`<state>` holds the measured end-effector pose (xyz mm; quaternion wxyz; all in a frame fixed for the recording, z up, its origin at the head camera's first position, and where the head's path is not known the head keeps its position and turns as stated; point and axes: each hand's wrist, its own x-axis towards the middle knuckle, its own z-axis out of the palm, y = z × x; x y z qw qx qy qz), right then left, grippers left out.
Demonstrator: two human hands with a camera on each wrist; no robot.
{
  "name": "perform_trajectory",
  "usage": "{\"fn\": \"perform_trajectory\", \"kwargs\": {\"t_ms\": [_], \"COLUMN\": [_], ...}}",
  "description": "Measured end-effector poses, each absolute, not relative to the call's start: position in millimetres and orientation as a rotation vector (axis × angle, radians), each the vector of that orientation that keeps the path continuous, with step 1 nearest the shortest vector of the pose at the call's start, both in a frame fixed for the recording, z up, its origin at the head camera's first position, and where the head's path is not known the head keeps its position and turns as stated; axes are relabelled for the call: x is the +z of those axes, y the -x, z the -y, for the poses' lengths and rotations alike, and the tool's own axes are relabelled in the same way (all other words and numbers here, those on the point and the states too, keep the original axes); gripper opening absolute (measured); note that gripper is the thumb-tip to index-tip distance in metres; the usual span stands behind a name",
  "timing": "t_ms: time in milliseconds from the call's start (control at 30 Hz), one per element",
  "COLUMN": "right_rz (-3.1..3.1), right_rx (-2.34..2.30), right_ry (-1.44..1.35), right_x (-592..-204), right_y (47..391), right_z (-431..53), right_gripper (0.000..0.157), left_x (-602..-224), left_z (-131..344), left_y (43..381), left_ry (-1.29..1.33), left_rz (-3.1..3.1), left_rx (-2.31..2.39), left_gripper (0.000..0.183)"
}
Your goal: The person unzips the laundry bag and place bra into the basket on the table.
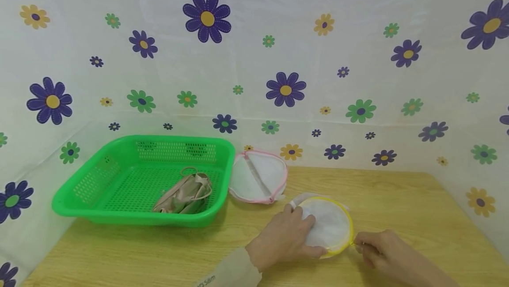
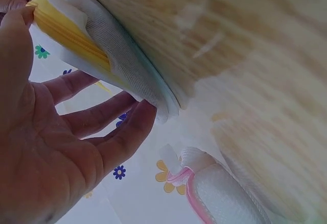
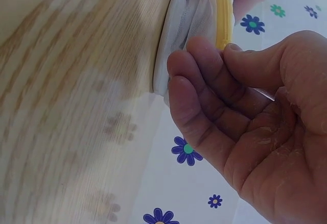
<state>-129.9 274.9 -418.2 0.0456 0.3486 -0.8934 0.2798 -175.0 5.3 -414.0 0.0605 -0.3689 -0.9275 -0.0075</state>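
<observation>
A round white mesh laundry bag (image 1: 327, 226) with a yellow zipper around its top edge sits on the table in the head view. My left hand (image 1: 284, 236) grips it from the left, thumb at the near rim and fingers around the far side. In the left wrist view the bag's soft mesh wall (image 2: 130, 55) bulges between thumb and fingers. From the right, my right hand (image 1: 391, 251) pinches the zipper pull at the rim with thumb and forefinger. The yellow zipper (image 3: 223, 17) runs up to that thumb tip in the right wrist view.
A similar white mesh bag (image 1: 240, 181) with pink trim lies behind, against the basket's right side. The green plastic basket (image 1: 139, 219) at left holds a crumpled beige fabric item (image 1: 184, 195) with a loop. A flowered sheet (image 1: 238, 66) hangs behind the wooden table (image 1: 139, 251).
</observation>
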Motion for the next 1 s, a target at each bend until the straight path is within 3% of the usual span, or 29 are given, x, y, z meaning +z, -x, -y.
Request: {"fn": "perform_trajectory", "kwargs": {"t_ms": [1000], "right_rz": [2.716], "right_rx": [0.871], "right_ry": [-1.134], "right_x": [-418.9], "right_y": [128.5], "right_z": [-271.0], "right_gripper": [0.034], "left_x": [-411.0], "left_z": [-5.2], "left_y": [176.7], "left_ry": [1.088], "left_rz": [2.83], "left_rx": [0.117], "left_gripper": [0.069]}}
